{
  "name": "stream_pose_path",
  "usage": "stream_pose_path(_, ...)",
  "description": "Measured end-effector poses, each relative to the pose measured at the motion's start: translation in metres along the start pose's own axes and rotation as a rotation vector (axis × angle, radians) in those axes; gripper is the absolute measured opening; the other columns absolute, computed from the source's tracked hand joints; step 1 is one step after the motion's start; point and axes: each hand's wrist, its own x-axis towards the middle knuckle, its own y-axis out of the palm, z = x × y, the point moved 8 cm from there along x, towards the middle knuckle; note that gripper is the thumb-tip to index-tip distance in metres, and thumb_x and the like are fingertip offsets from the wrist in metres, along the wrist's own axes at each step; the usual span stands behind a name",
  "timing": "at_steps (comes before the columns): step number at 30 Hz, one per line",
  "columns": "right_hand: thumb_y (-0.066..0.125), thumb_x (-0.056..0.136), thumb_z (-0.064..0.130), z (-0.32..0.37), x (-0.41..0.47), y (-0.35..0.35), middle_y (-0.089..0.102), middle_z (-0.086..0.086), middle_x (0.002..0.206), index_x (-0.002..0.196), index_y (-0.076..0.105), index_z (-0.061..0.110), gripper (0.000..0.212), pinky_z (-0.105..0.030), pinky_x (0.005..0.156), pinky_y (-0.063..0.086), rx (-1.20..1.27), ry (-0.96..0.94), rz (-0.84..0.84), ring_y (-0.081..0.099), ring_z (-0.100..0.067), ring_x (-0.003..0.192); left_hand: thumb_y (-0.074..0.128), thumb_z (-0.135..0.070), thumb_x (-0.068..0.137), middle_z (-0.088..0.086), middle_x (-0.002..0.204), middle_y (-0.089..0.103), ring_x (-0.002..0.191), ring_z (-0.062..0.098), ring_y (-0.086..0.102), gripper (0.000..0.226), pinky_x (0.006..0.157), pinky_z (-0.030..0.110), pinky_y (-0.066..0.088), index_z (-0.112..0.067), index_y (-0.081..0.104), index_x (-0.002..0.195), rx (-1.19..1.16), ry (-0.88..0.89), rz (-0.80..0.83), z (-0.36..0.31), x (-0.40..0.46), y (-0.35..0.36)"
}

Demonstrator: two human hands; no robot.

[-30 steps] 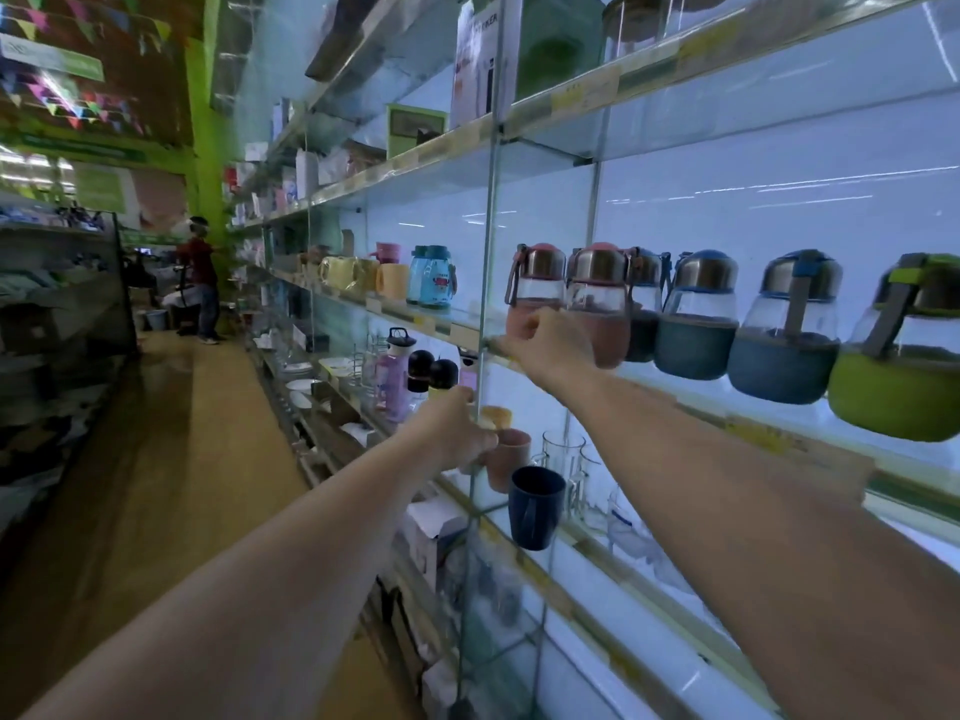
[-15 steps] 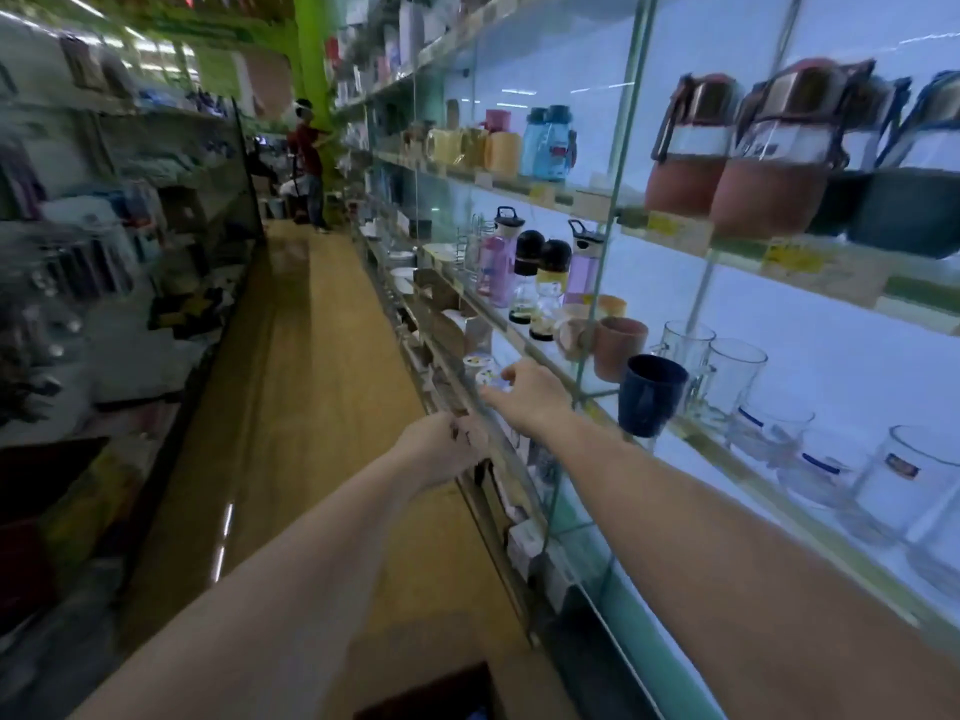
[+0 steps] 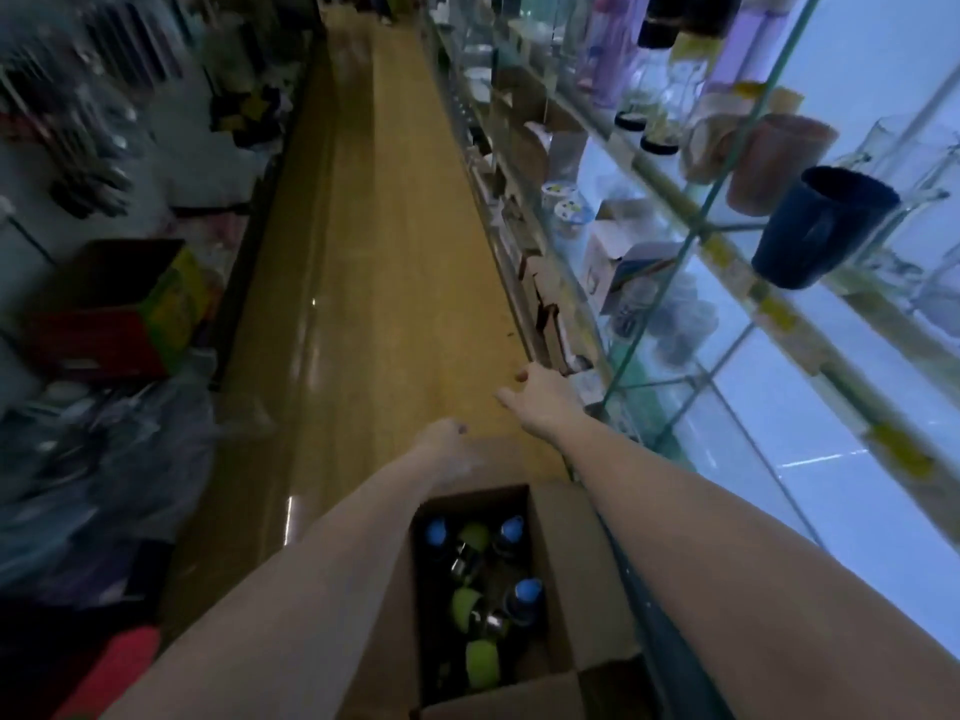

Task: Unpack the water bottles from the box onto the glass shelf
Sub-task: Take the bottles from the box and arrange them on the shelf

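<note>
An open cardboard box stands on the floor below me, beside the shelving. Inside lie several water bottles, some with blue caps and some green. My left hand hangs just past the box's far edge, fingers curled, holding nothing that I can see. My right hand is further out and to the right, fingers apart and empty, near the foot of the glass shelf. The shelf runs along the right side.
On the glass shelves stand a dark blue cup, a brownish cup, glass mugs and tall bottles. A wooden aisle floor stretches ahead. On the left are a red and yellow carton and plastic-wrapped goods.
My view has tipped down from the upper shelf to the floor, and the box has come into sight. Both hands have dropped from shelf height to just above the box's far end.
</note>
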Motion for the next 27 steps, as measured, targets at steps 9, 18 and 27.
stream_pose_path(9,0.053,0.094,0.036,-0.088,0.020,0.128,0.049,-0.013,0.133,0.134,0.042,0.006,0.052,-0.030,0.082,0.043,-0.005,0.108,0.252,0.053,-0.027,0.115,0.058,-0.024,0.090,0.010,0.135,0.050,0.121,0.025,0.051,0.055,0.099,0.030,0.042,-0.013,0.040,0.141,-0.083,-0.234,0.104,0.093,0.045,0.097)
stream_pose_path(18,0.051,0.096,0.033,-0.167,0.050,0.217,0.050,-0.012,0.134,0.137,0.041,0.006,0.050,-0.031,0.087,0.043,-0.041,0.158,0.427,0.053,-0.027,0.117,0.056,-0.025,0.093,0.008,0.136,0.049,0.107,0.022,0.052,0.053,0.090,0.029,0.043,-0.016,0.038,0.142,-0.170,-0.351,0.155,0.150,0.092,0.176)
stream_pose_path(27,0.056,0.092,0.028,-0.268,0.079,0.353,0.059,-0.013,0.119,0.116,0.057,0.008,0.031,-0.030,0.086,0.042,-0.123,0.230,0.646,0.053,-0.028,0.116,0.051,-0.023,0.095,-0.003,0.093,0.048,0.071,0.011,0.045,0.052,0.059,0.021,0.038,-0.017,0.032,0.144,-0.212,-0.436,0.189,0.231,0.166,0.269)
